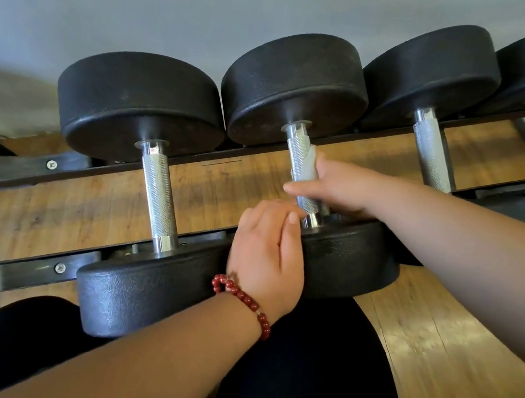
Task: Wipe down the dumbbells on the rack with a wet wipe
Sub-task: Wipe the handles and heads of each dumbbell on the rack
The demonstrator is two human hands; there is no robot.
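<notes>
Head view:
Dumbbell point(296, 90): seated second from the left on the rack point(33, 275).
Wet wipe point(309, 166): pressed against that dumbbell's knurled handle.
Right hand point(337, 187): fingers curled round wipe and handle, at the dumbbell's middle.
Left hand point(265, 259): laid on the dumbbell's near head, fingers held together; bracelet point(246, 300) worn at the wrist.

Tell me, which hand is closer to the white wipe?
Right. The right hand holds the wipe around the dumbbell handle; the left hand rests lower, by the near black weight.
</notes>
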